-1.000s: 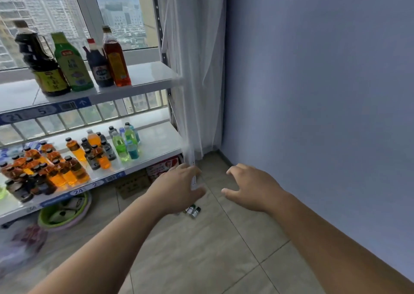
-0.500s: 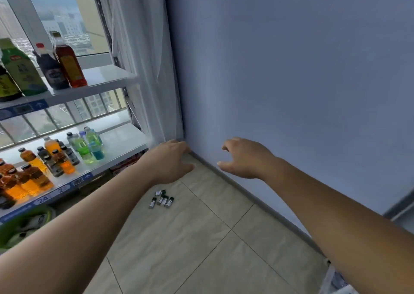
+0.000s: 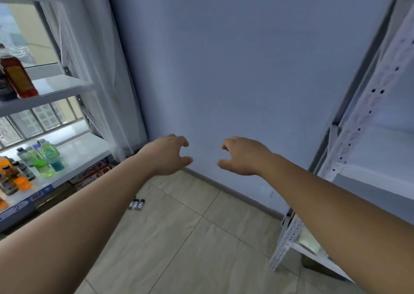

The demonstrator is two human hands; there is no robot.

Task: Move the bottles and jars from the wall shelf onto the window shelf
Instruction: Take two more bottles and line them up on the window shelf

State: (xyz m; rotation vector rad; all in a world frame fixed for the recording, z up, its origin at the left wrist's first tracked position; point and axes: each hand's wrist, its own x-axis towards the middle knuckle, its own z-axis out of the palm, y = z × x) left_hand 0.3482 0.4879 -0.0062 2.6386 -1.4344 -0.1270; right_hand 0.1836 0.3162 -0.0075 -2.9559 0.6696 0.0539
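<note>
My left hand (image 3: 168,155) and my right hand (image 3: 243,156) are held out side by side in front of the bare blue wall, fingers loosely curled, holding nothing. The window shelf (image 3: 65,87) stands at the left; a red-brown sauce bottle (image 3: 19,78) sits on its upper board. Its lower board (image 3: 83,150) carries green and blue drink bottles (image 3: 46,159) and orange ones (image 3: 19,179). The white wall shelf (image 3: 367,137) rises at the right edge; the boards I can see bear no bottles.
A sheer white curtain (image 3: 100,74) hangs in the corner between window and wall. Three small vials (image 3: 136,204) lie on the beige tiled floor (image 3: 190,237). A red-printed carton (image 3: 94,175) sits under the window shelf.
My view has swung right, away from the window shelf; the wall shelf has come into sight at the right. Both hands stay empty and have spread a little further apart.
</note>
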